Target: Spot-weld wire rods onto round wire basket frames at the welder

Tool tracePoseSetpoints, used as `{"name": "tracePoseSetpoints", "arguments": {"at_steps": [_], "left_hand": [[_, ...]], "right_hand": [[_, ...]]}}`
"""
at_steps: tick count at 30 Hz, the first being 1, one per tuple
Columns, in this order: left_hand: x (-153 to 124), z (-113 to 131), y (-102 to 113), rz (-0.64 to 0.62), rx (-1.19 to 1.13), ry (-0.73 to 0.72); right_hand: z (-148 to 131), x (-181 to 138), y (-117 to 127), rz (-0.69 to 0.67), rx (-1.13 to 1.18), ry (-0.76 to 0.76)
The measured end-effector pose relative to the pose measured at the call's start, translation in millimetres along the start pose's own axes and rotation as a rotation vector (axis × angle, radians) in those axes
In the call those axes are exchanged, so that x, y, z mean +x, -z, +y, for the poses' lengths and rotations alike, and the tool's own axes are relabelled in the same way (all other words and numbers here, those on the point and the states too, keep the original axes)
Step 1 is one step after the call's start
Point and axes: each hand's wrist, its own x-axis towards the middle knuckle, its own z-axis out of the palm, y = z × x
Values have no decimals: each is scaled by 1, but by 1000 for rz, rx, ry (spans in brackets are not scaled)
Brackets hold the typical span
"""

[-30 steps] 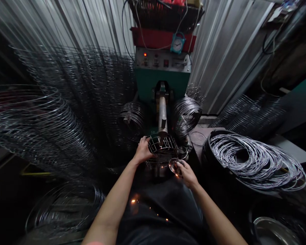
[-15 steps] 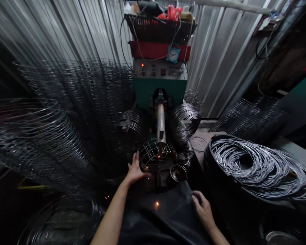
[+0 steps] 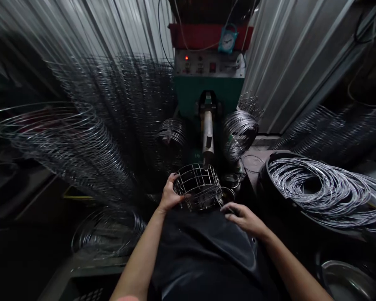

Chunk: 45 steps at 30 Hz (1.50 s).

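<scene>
A round wire basket (image 3: 199,185) sits under the metal arm (image 3: 208,136) of a green machine (image 3: 208,94). My left hand (image 3: 171,195) grips the basket's left side, fingers curled round its wires. My right hand (image 3: 242,216) hovers just right of the basket, fingers stretched out and holding nothing. A small shiny metal cup (image 3: 226,194) lies between the basket and my right hand.
Stacks of wire rings (image 3: 69,138) lean at the left. A black tub (image 3: 301,217) of loose wire hoops (image 3: 322,190) stands at the right. Ring coils (image 3: 240,131) hang on both sides of the machine. A steel bowl (image 3: 347,284) is at the lower right.
The sparks have stopped. My left hand went from lying flat beside the basket to gripping it. My right hand came up from my lap toward the basket.
</scene>
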Motion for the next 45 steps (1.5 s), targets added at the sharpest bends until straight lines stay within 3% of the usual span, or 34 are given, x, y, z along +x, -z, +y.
{"name": "tracePoseSetpoints", "arguments": {"at_steps": [2,4,6,11,17,26,38,45], "left_hand": [[-6,15,9,-73,91,-66],[-9,28,11,-165,170,-128],[-10,40,9,-244,241,-174],[-5,57,0,-300,302,-206],[6,53,-9,-311,232,-202],[21,43,-19,-317,200,-222],[49,38,-27,-277,134,-207],[54,34,-35,-208,149,-182]], "right_hand": [[-29,19,-1,-194,56,12],[-43,40,-6,-271,56,1],[-44,57,-15,-233,-86,-14],[-26,76,-32,46,-631,105],[-11,69,-19,-21,-587,305],[4,81,-14,27,-631,338],[1,103,-3,135,-665,368],[5,105,-5,196,-734,264]]}}
